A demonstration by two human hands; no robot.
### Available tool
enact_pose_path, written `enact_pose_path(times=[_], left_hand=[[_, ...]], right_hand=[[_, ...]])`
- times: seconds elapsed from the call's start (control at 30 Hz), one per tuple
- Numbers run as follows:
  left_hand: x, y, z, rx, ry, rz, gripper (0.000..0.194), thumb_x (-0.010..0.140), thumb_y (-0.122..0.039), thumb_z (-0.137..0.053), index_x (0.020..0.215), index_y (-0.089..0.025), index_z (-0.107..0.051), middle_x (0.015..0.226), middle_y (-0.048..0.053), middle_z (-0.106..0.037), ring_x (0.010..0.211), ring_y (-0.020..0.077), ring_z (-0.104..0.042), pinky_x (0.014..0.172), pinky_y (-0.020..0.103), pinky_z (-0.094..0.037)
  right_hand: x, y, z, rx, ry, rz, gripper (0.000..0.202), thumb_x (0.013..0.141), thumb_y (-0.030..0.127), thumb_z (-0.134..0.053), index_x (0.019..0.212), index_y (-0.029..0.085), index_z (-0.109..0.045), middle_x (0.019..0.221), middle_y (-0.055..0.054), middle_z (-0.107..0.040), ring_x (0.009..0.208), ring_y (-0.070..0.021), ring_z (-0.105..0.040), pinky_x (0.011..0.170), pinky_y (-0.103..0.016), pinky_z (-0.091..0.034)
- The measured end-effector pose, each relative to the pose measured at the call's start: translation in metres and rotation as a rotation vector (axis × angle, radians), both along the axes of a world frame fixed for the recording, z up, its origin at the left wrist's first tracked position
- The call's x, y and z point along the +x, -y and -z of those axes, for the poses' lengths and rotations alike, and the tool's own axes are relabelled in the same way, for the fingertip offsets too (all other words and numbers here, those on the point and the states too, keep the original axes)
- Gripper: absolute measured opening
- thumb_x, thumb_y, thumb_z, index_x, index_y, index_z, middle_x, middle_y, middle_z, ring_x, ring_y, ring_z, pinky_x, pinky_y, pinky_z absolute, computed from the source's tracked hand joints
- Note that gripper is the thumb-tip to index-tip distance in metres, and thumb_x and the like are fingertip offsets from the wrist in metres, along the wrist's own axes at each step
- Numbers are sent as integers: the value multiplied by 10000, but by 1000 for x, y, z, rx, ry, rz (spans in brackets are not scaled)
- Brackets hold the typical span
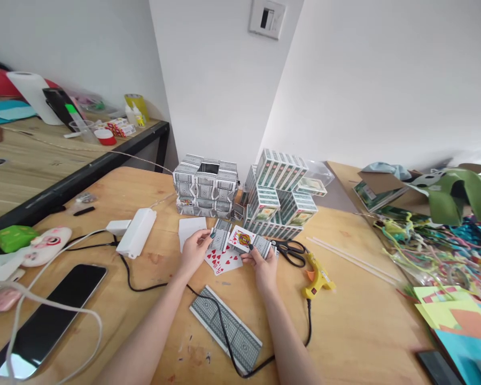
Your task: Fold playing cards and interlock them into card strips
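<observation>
My left hand [195, 249] pinches a grey-backed playing card [220, 236] between thumb and fingers. My right hand [263, 267] is closed on another playing card [261, 245], also grey-backed; a face card [240, 238] with red marks shows beside its fingertips, and I cannot tell whether the two are joined. Beneath the hands, heart cards [224, 262] lie face up on the table. Behind them stands a box-like structure [206, 184] made of patterned cards, with an opening on top. Nearer me rests a long panel of joined cards [226, 329], crossed by a black cord.
Card boxes [272, 200] are stacked at the back. Black scissors [292, 252], a yellow glue gun [317, 280] and clear glue sticks [353, 259] lie right. On the left are a white power adapter [137, 233] and a phone [50, 321]. Craft scraps [436, 251] fill the right edge.
</observation>
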State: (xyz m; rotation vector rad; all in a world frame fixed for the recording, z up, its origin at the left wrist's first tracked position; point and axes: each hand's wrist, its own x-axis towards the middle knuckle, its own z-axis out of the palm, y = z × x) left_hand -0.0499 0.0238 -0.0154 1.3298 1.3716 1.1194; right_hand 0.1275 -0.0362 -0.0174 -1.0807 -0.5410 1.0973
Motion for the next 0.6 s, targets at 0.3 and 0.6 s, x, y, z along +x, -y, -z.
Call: enact_pose_path(times=[0.3,0.6], left_hand=[[-2,0,2,25,-21,27,322,710,-381,-530,916,-142,-596,897,82,-652,778,187,-608,663,289,-474],[-1,-2,3,22,-54,56,310,738,-392,-495,909,-150,-588,891,80,-656,761,185,-604,659,290,-467]], right_hand=[[-2,1,-1,-8,-30,-36,354,638,291,-705,888,189,-477,678,14,-639,468,-158,-628,418,-254,-506],[-5,2,-3,14,-9,-25,346,649,281,-695,896,202,-467,735,25,-628,492,-141,-629,456,-257,-514]])
